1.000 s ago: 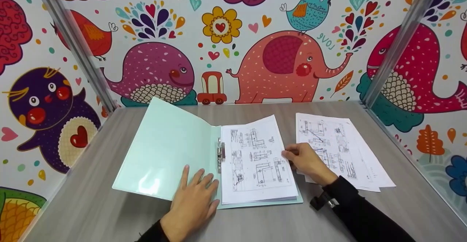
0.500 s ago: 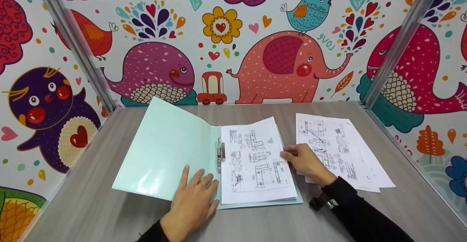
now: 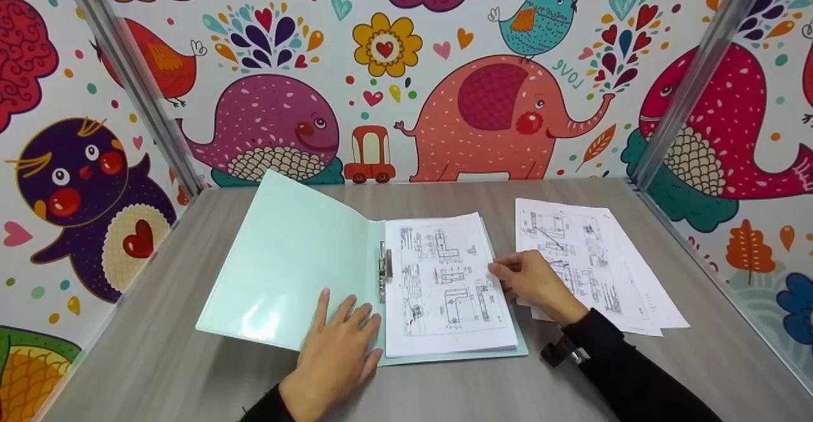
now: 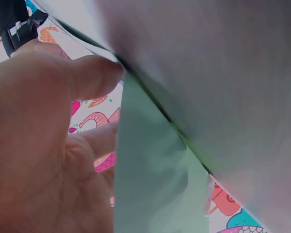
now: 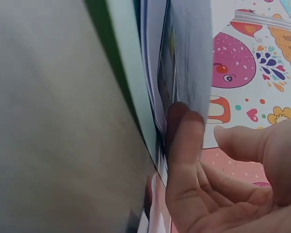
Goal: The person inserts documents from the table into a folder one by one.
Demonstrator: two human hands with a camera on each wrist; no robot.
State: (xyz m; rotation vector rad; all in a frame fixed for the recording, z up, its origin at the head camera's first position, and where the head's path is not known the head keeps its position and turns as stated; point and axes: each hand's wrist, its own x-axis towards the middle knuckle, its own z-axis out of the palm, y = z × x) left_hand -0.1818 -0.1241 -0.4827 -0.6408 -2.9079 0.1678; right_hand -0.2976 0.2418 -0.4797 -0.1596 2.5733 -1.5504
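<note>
A pale green folder (image 3: 286,269) lies spread, its left cover tilted up off the table. A metal clip (image 3: 382,269) sits along its spine. Printed sheets with technical drawings (image 3: 444,282) lie on the right side. My left hand (image 3: 340,346) rests with straight, spread fingers on the lower inner cover near the spine. My right hand (image 3: 527,279) holds the top sheet by its right edge. In the right wrist view, fingertips (image 5: 189,119) are tucked beneath that sheet (image 5: 191,53), with the thumb on its other side.
A second pile of drawing sheets (image 3: 597,263) lies fanned to the right, partly under the right hand. The grey table (image 3: 444,390) meets cartoon-patterned walls (image 3: 381,91) at the back and both sides, with metal posts (image 3: 136,91) at the corners.
The raised top right corner of the top sheet has sunk, and the sheet now lies flatter. Both hands have stayed almost in place.
</note>
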